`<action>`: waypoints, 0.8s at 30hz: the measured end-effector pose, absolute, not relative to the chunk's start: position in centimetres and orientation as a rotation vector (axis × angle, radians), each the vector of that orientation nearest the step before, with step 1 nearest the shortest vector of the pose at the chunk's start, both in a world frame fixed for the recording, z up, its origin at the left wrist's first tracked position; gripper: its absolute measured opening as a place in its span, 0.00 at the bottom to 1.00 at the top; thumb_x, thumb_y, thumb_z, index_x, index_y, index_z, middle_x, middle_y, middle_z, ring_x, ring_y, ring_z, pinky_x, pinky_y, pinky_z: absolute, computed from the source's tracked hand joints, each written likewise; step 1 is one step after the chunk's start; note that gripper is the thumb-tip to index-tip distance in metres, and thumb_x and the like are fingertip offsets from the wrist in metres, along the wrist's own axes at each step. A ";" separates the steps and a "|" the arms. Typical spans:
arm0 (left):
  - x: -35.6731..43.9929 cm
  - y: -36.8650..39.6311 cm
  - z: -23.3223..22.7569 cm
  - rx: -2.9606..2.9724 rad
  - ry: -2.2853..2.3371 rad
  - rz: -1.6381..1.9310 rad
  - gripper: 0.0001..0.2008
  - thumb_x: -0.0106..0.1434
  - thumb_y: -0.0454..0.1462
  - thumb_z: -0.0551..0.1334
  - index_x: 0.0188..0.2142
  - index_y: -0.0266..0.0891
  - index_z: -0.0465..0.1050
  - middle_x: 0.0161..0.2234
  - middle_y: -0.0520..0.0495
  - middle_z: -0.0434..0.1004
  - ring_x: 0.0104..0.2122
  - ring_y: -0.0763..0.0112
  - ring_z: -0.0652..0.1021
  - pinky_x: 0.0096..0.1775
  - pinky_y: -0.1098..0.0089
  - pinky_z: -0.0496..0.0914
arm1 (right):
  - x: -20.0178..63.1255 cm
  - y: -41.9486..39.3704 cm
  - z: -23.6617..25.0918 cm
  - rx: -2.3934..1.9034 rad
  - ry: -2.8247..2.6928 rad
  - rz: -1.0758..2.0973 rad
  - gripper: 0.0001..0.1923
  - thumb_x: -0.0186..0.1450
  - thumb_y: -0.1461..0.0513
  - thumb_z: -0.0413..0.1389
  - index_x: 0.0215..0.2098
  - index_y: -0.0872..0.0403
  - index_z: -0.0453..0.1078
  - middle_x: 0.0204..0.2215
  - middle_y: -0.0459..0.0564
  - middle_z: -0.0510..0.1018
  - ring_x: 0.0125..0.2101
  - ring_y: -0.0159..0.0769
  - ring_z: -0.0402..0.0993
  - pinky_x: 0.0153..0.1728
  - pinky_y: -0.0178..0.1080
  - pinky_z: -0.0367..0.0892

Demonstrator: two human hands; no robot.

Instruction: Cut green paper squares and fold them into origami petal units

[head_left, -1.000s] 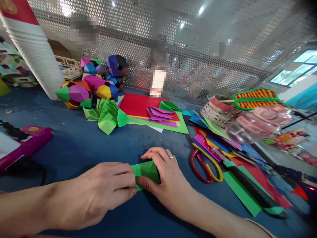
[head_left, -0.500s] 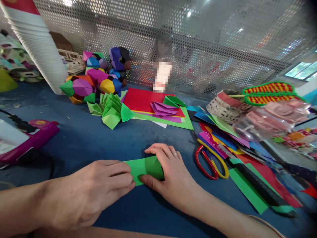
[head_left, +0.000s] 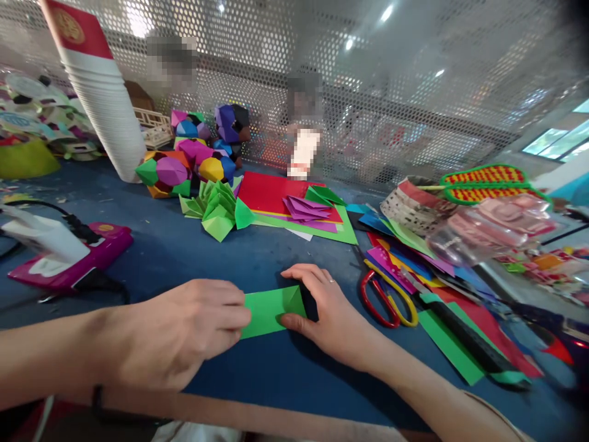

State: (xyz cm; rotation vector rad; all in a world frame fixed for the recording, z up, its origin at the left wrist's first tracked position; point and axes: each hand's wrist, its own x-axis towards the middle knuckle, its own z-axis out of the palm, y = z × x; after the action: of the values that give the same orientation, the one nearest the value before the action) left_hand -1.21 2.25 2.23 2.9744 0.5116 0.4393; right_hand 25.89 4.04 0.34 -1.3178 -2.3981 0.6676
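A folded piece of green paper (head_left: 269, 310) lies flat on the blue counter (head_left: 193, 258) close to its near edge, pinned between both hands. The left hand (head_left: 184, 331) rests palm down with its fingers together, their tips pressing the paper's left end so the sheet cannot slide. The right hand (head_left: 329, 310) arches over the right end, thumb at the lower edge and fingers curled over the top, apparently holding a diagonal fold down; a ring shows on one finger.

To the right lie red-and-yellow scissors (head_left: 389, 298) beside loose coloured sheets (head_left: 414, 255) and a dark craft knife (head_left: 464, 334). Toward the far edge sit a stack of red and green paper (head_left: 276, 196), a fan of folded green units (head_left: 218, 209) and finished multicoloured paper shapes (head_left: 193, 159). A pink glue gun (head_left: 78, 258) lies near the left edge.
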 end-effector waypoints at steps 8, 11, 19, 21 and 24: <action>1.8 5.4 0.7 2.918 0.283 0.456 0.13 0.55 0.21 0.56 0.24 0.39 0.65 0.34 0.47 0.74 0.36 0.63 0.73 0.39 0.63 0.70 | 27.5 3.7 -0.1 -1.245 -2.364 0.673 0.24 0.67 0.64 0.63 0.60 0.48 0.67 0.60 0.52 0.70 0.61 0.45 0.65 0.63 0.52 0.62; 1.2 5.3 0.3 2.797 0.338 0.522 0.14 0.55 0.19 0.54 0.29 0.39 0.67 0.40 0.45 0.75 0.39 0.62 0.74 0.41 0.63 0.70 | 27.9 3.4 -0.1 -1.258 -2.284 0.567 0.17 0.69 0.69 0.56 0.54 0.50 0.70 0.55 0.53 0.74 0.58 0.42 0.70 0.61 0.48 0.65; 0.7 5.8 1.0 2.669 0.390 0.443 0.14 0.69 0.25 0.52 0.43 0.41 0.73 0.43 0.44 0.76 0.41 0.61 0.76 0.46 0.62 0.70 | 34.8 3.0 1.9 -1.791 -2.080 -0.030 0.16 0.71 0.57 0.49 0.53 0.53 0.71 0.49 0.59 0.77 0.50 0.51 0.75 0.52 0.51 0.69; 0.6 6.0 0.8 2.648 0.392 0.459 0.13 0.70 0.26 0.53 0.42 0.41 0.73 0.48 0.43 0.76 0.46 0.60 0.77 0.49 0.61 0.71 | 36.4 3.1 1.7 -1.904 -2.039 -0.050 0.19 0.68 0.54 0.53 0.52 0.56 0.70 0.45 0.62 0.77 0.46 0.55 0.76 0.47 0.54 0.70; 0.5 6.2 0.4 2.633 0.374 0.493 0.12 0.70 0.27 0.55 0.46 0.42 0.74 0.58 0.42 0.75 0.60 0.55 0.73 0.61 0.53 0.66 | 37.6 3.3 1.1 -1.924 -2.045 0.029 0.18 0.65 0.55 0.55 0.51 0.54 0.70 0.37 0.55 0.77 0.35 0.48 0.77 0.39 0.49 0.71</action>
State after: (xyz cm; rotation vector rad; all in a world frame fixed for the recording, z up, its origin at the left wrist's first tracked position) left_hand 0.46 6.23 0.41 2.6327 0.3743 0.4930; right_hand 37.57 3.35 1.05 -1.9235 -2.0446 0.0287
